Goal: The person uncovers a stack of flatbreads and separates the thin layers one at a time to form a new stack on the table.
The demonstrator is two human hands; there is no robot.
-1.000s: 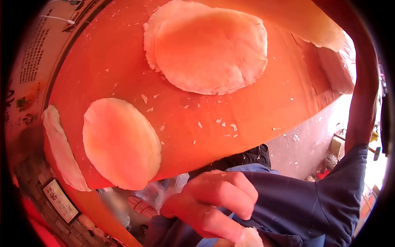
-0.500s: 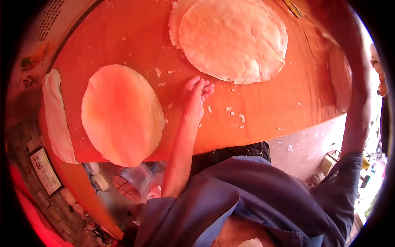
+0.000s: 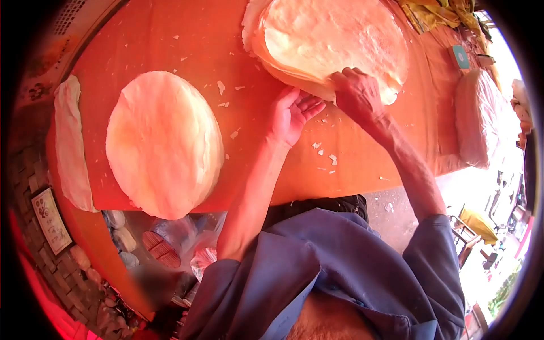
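Note:
A large stack of thin round flatbreads (image 3: 334,39) lies at the far middle of the orange-covered table (image 3: 243,34). My right hand (image 3: 358,93) has its fingers curled over the near edge of the top flatbread, gripping it. Just left of it, my left hand (image 3: 292,118) is turned palm up with its fingers loosely stretched, the fingertips right at the stack's near edge. Another stack of smooth, round flatbreads (image 3: 161,147) sits on the left part of the table, apart from both hands.
At the table's left edge lies a long pale strip (image 3: 72,141). A pale, plastic-wrapped bundle (image 3: 476,122) stands at the right end, near a yellow cloth (image 3: 430,16). Small flakes (image 3: 333,160) are scattered over the cover. Below the table edge are bags (image 3: 175,232).
My right hand has come in from the far right and taken hold of the large stack's near edge. My left hand has moved slightly right and turned its palm up.

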